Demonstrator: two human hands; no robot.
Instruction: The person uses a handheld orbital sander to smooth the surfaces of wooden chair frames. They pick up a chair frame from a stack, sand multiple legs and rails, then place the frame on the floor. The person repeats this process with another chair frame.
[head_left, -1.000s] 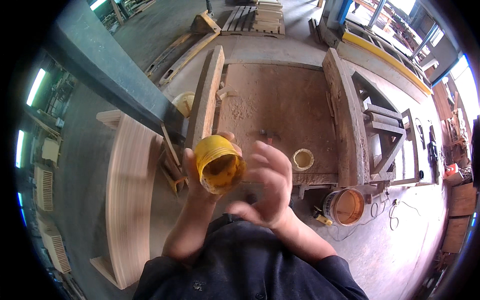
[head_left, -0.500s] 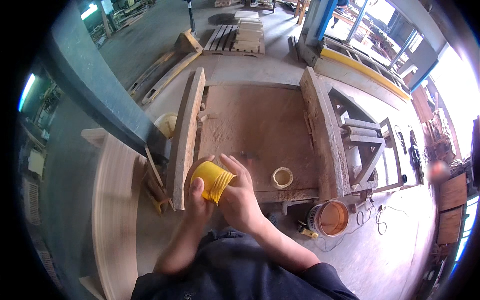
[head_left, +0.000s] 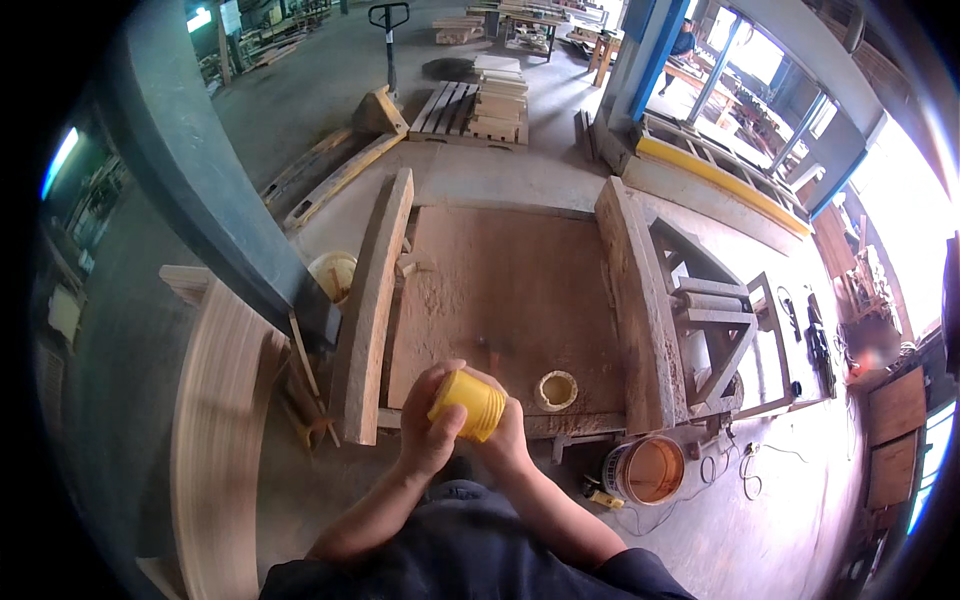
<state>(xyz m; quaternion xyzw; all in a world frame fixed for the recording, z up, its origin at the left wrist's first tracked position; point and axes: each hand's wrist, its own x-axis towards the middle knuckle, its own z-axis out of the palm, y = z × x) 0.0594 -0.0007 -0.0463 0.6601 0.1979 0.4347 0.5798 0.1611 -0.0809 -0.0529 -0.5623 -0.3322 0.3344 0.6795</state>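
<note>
A yellow plastic jar (head_left: 466, 402), ridged round one end, is held tilted between my two hands above the near edge of the workbench. My left hand (head_left: 428, 436) wraps round its smooth end, the thumb lying across its side. My right hand (head_left: 508, 432) closes on the ridged end from the right; its fingers are mostly hidden behind the jar. On the bench to the right stands a small round tub (head_left: 555, 391) with a crusted pale rim.
The dusty brown bench top (head_left: 510, 290) lies between a left wooden beam (head_left: 378, 310) and a right one (head_left: 640, 300). An open bucket (head_left: 650, 470) and cables stand on the floor at right. A blue-grey column (head_left: 200, 170) and curved wooden panel (head_left: 215, 440) are at left.
My hands have moved slightly right and closer to my body with the jar. My right fingers, stretched out beyond it before, are now behind it. The view has tilted up.
</note>
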